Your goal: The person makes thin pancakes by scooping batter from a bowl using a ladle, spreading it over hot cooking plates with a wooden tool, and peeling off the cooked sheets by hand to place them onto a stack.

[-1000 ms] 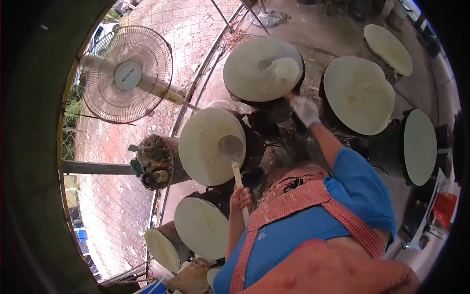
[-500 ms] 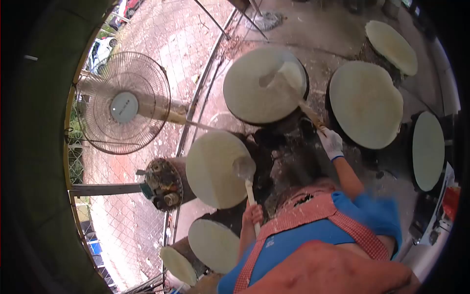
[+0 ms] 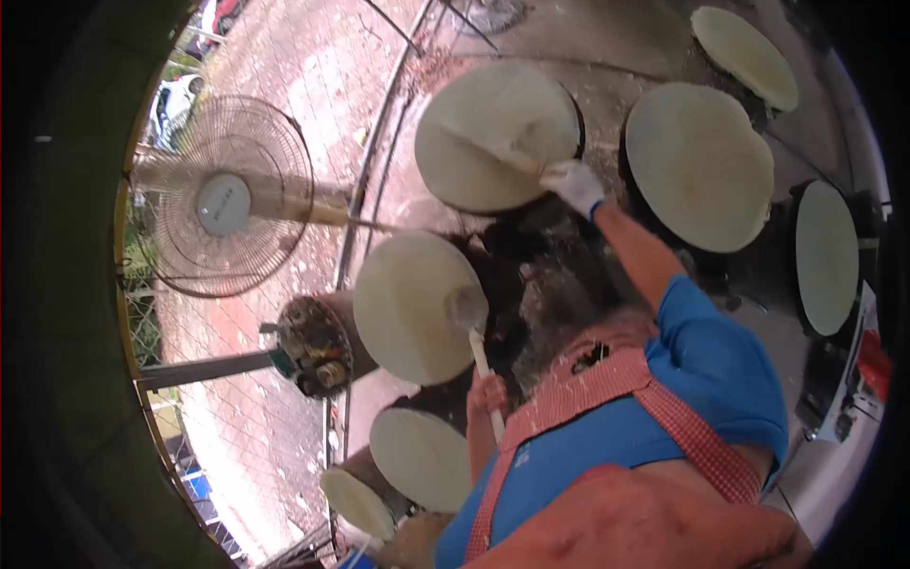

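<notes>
My bare left hand [image 3: 488, 391] is wrapped round the pale handle of a ladle [image 3: 467, 308]. The ladle's round head rests over a pale round sheet [image 3: 403, 303] on the near left griddle. My right hand [image 3: 572, 183], in a white glove, is closed round the handle of a tool at the lower right edge of the far griddle. A thin tool edge lies across that griddle's pale round sheet [image 3: 474, 114]; its shape is blurred. Flat against the surface, the sheet covers most of the dark griddle.
A standing fan [image 3: 225, 204] is at the left, beside a wire fence. A round drum with small items on top [image 3: 318, 346] stands below it. More griddles with pale sheets [image 3: 700, 166] stand at the right, and others [image 3: 422, 458] at the lower left.
My right hand has moved up and left, nearer the far griddle, with its tool now lying across the sheet. The left hand keeps its hold on the ladle. The view has shifted slightly.
</notes>
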Motion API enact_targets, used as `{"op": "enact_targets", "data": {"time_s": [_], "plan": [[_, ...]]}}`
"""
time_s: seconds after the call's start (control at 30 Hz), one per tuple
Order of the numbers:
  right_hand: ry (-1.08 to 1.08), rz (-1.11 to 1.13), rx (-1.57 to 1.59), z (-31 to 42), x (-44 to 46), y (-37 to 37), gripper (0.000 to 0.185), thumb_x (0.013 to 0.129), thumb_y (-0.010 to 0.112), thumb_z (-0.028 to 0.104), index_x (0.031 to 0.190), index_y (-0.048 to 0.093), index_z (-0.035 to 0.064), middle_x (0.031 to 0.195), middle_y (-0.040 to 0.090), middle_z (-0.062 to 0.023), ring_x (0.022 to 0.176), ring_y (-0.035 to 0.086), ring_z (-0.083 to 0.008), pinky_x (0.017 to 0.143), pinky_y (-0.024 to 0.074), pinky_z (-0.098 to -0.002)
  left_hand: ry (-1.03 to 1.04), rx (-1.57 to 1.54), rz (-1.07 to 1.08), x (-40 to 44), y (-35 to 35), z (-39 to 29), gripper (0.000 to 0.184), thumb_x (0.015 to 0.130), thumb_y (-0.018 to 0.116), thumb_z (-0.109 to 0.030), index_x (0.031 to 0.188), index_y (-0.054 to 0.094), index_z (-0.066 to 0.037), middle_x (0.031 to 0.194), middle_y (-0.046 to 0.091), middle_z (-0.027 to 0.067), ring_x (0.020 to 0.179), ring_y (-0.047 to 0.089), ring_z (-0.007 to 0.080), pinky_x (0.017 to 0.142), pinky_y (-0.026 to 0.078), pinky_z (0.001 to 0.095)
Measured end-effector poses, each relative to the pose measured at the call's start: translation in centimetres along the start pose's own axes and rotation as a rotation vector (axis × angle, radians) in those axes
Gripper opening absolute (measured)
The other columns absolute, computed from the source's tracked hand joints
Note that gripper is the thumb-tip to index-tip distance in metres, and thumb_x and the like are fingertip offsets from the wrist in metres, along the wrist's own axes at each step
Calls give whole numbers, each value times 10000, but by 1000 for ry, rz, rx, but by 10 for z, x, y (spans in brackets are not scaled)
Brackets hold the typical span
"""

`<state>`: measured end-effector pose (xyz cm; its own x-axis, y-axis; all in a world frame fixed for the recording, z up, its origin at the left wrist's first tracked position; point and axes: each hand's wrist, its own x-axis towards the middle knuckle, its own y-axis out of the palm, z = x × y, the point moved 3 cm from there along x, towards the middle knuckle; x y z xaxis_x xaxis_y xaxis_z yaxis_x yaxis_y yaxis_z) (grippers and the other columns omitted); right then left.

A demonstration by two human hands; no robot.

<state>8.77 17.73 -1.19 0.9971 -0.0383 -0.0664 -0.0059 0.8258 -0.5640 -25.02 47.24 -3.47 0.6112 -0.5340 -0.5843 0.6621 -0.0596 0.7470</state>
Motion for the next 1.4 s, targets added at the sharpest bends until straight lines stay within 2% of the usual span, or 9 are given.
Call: {"op": "enact_targets", "data": {"time_s": [0.07, 0.13, 0.17, 0.3, 0.4, 0.73, 1.0, 1.27, 1.4], "plan": [[-714, -260, -286, -44, 13, -20, 179, 767, 569, 145, 909, 654, 77, 807, 649, -126, 769, 625, -254, 644, 477, -341, 199, -2, -29, -16, 14, 5, 275, 901, 362, -54, 1101, 394, -240, 573, 318, 1, 375, 287, 56, 267, 214, 169], [343, -75, 798, -72, 10, -38, 181, 794, 558, 138, 934, 641, 59, 718, 632, -92, 615, 611, -186, 525, 460, -309, 320, 109, -22, -29, 21, 9, 127, 913, 372, -105, 997, 441, -170, 564, 318, 6, 380, 297, 66, 270, 227, 181], [307, -147, 1063, -61, -7, -17, 162, 799, 577, 142, 907, 641, 39, 685, 606, -45, 487, 529, -113, 436, 398, -261, 313, 115, -27, -33, 18, 6, 127, 913, 372, -105, 997, 441, -170, 564, 318, 6, 380, 297, 66, 270, 227, 181], [468, 25, 900, -54, -52, 28, 247, 746, 648, 166, 950, 654, 28, 812, 644, -56, 623, 576, -115, 552, 456, -270, 181, -74, 144, -19, 24, 1, 296, 928, 371, -212, 669, 370, -68, 562, 323, 2, 387, 293, 83, 312, 268, 208], [94, 28, 392, -51, -39, -5, 302, 746, 640, 186, 987, 632, 5, 898, 658, -37, 846, 587, -125, 793, 423, -246, 139, -71, 185, -22, 20, -1, 315, 923, 388, -243, 656, 360, -78, 549, 302, -8, 397, 292, 84, 324, 273, 210], [-440, -113, -617, -31, 32, -49, 193, 808, 540, 299, 920, 614, 160, 707, 609, -149, 649, 594, -322, 580, 467, -419, -21, -102, 143, 17, 45, -14, 330, 885, 438, -299, 630, 340, -113, 477, 277, -33, 340, 257, 88, 292, 245, 216], [-381, -266, -537, -71, -8, -62, 155, 795, 569, 300, 836, 629, 164, 635, 579, -131, 575, 575, -315, 517, 455, -417, -90, 146, 238, 144, 148, -94, 333, 866, 460, -182, 571, 312, -138, 482, 269, -36, 344, 267, 66, 281, 225, 210], [-250, -323, -773, -81, -66, -45, 164, 822, 512, 284, 832, 619, 159, 565, 540, -132, 487, 555, -331, 458, 448, -445, 671, 791, -270, 218, 241, -39, 196, 850, 466, -103, 687, 359, -122, 497, 293, -36, 359, 291, 67, 298, 240, 201], [-392, -350, -409, -41, -95, -8, 158, 769, 605, 293, 857, 637, 166, 608, 553, -109, 517, 558, -298, 472, 433, -410, 515, 781, -240, 246, 230, -29, 182, 852, 467, -127, 701, 368, -110, 481, 293, -28, 350, 284, 73, 302, 246, 206]]}}
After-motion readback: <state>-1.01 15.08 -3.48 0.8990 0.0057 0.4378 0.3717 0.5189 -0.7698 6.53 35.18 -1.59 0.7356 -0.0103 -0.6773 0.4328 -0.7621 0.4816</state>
